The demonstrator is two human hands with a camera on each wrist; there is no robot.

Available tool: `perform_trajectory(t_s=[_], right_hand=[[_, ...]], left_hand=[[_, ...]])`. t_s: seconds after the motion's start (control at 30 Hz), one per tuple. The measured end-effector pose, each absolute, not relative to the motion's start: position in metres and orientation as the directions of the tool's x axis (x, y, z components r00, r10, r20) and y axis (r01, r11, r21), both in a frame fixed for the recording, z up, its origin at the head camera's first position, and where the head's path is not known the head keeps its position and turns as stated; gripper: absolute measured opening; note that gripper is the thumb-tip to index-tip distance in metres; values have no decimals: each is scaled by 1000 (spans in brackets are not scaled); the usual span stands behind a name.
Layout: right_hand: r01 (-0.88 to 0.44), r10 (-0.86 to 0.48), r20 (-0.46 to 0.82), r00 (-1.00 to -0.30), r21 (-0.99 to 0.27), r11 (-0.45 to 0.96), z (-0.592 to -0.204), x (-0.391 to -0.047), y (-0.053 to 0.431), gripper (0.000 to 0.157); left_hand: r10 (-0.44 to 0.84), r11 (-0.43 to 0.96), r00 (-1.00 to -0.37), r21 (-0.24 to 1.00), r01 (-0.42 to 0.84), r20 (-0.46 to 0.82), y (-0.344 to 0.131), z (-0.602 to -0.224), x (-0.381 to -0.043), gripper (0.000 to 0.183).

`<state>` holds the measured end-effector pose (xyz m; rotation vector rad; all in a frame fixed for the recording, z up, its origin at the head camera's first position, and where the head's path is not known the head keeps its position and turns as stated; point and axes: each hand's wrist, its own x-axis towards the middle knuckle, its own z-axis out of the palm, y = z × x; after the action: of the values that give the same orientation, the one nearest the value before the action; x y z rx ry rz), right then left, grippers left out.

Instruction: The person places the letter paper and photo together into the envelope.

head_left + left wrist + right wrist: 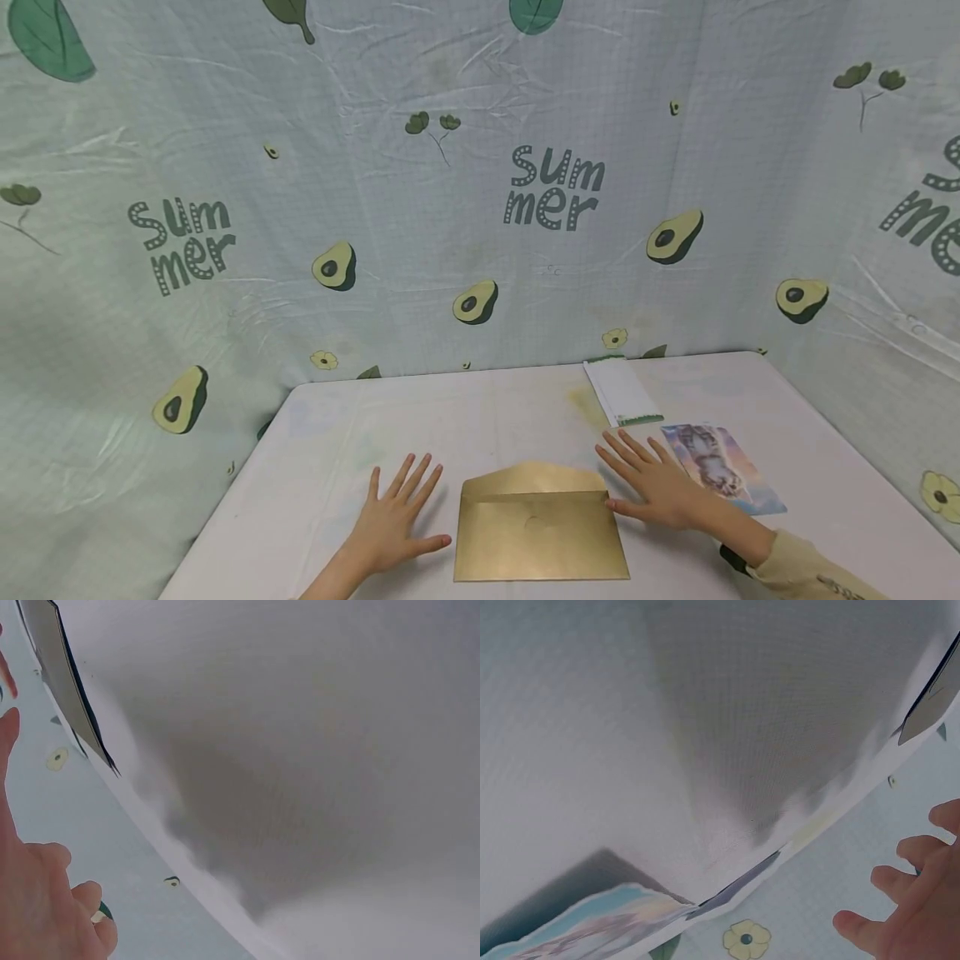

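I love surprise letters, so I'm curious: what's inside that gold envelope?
The gold envelope lies with its flap open, and nothing sticks out of its opening. The front panel covers the inside, so whether it holds anything cannot be seen.

a plain gold envelope [540, 542] lies flat on the white table [330, 442], its long straight edge toward the person and its pointed flap unfolded on the far side, with a small curved mark just below the pocket's mouth. it sits between the left hand [393, 525] and the right hand [652, 483], both with fingers spread, the right thumb overlapping its far right corner in the head view; whether they touch is unclear. to its right, partly hidden by that hand, lies a pink, blue and purple picture card [727, 471].
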<state>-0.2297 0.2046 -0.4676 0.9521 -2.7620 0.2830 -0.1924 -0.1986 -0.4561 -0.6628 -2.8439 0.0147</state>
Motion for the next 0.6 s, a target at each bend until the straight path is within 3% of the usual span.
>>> perform_trajectory(t_s=[0.33, 0.6], right_hand=[[-699, -675, 247, -695, -17, 714, -472, -227, 199, 71], [-737, -722, 167, -672, -47, 675, -471, -225, 190, 70]], left_hand=[[540, 842, -820, -95, 532, 191, -192, -457, -189, 92], [613, 790, -773, -134, 598, 164, -186, -458, -187, 94]])
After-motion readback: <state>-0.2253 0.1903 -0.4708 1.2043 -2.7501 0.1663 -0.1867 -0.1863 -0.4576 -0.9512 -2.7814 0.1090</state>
